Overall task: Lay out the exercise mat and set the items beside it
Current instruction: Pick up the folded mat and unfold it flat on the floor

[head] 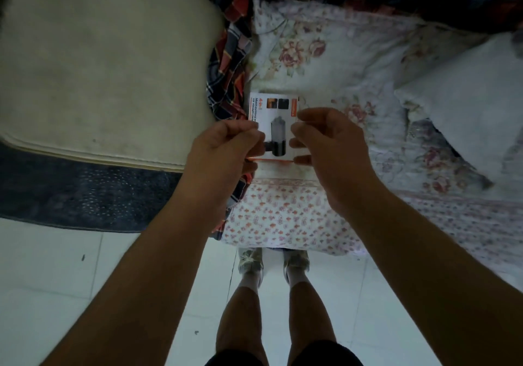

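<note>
Cardboard is what both hands have hold of: a small white box point(276, 122) with orange trim and a picture of a dark cylindrical gadget on its face, one of the items to be set beside the mat. The left hand point(223, 147) pinches the box's left edge with curled fingers, and the right hand point(331, 144) clamps the right edge between thumb and fingers, so the printed face stays up toward the camera. The box sits near the front edge of the bed, over the floral quilt point(311, 54) and just beside the plaid blanket point(226, 76). Whether it rests on the quilt or is lifted clear cannot be told. It looks light and stiff enough for one hand, though thin card like this would probably dent if squeezed across the flat faces, and a glossy print may slide under a loose pinch. Holding the two long edges, as now, or wrapping one hand around the narrow sides seems the safer grip. Off the bed's left side a cream mat point(99, 68), possibly the exercise mat, lies spread on a dark blue rug point(85, 195), well apart from the box. A pale pillow point(467, 105) lies toward the bed's right side.
</note>
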